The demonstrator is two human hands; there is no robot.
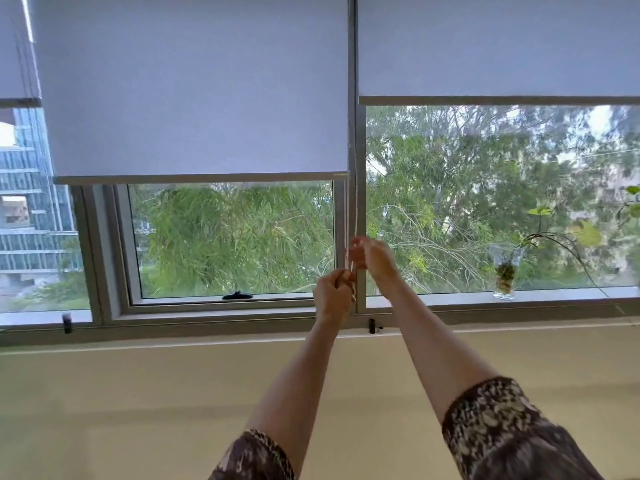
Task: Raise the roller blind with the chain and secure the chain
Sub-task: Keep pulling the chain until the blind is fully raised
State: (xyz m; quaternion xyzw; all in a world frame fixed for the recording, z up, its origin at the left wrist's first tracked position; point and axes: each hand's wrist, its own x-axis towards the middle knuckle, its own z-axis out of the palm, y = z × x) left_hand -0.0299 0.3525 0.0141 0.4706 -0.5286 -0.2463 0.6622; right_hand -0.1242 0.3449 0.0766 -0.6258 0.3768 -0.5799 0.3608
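**Both hands on chain, blind partly down**

Middle roller blind (pixel 197 84): hangs low, bottom bar just above the lower part of the awning window (pixel 228 240), well below the bottom bar of the neighbour blind (pixel 498 43) on the right. Trees fill the glass behind.

Window sill (pixel 554 296): glass vase (pixel 505 271) with a trailing plant on the right side, well apart from the hands.

Left hand (pixel 332 296): lower one, fist clenched round the chain just above the sill. Right hand (pixel 372 258): higher, fingers pinched shut on the chain, slightly motion-blurred.

Bead chain (pixel 347 209): runs vertically along the mullion at the blind's right edge, down into both hands.

Small black clip (pixel 372 325): on the frame below the hands, touching neither.
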